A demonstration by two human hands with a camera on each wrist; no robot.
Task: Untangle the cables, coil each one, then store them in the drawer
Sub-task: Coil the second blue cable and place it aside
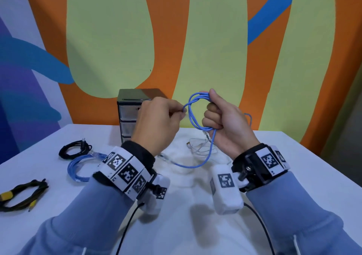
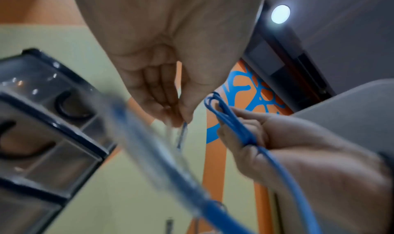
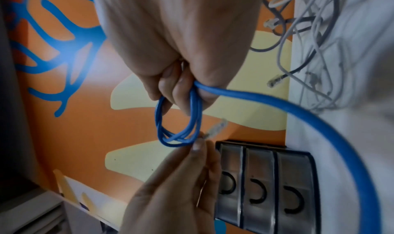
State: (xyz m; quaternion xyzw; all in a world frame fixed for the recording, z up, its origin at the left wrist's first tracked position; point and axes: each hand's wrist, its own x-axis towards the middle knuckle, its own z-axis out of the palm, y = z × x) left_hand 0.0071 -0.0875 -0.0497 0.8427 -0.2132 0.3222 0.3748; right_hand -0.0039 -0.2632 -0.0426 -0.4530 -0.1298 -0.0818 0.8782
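Above the table my right hand (image 1: 210, 106) grips a blue cable (image 1: 193, 110) wound into a small coil of several loops; the right wrist view shows the fingers (image 3: 181, 89) curled round the loops (image 3: 179, 124). My left hand (image 1: 181, 113) pinches the clear plug end (image 3: 215, 128) of the same cable right beside the coil, thumb and fingertips (image 2: 181, 119) closed on it. The cable's loose tail (image 1: 195, 164) hangs from my right fist down to the table. The small drawer unit (image 1: 129, 115) stands behind my left hand with all three drawers closed.
A tangle of white cables (image 1: 199, 147) lies on the white table (image 1: 293, 176) under my hands. At the left lie a coiled blue cable (image 1: 80, 166), a coiled black cable (image 1: 74, 149) and a black cable with yellow plugs (image 1: 23, 192). A painted wall stands behind the table.
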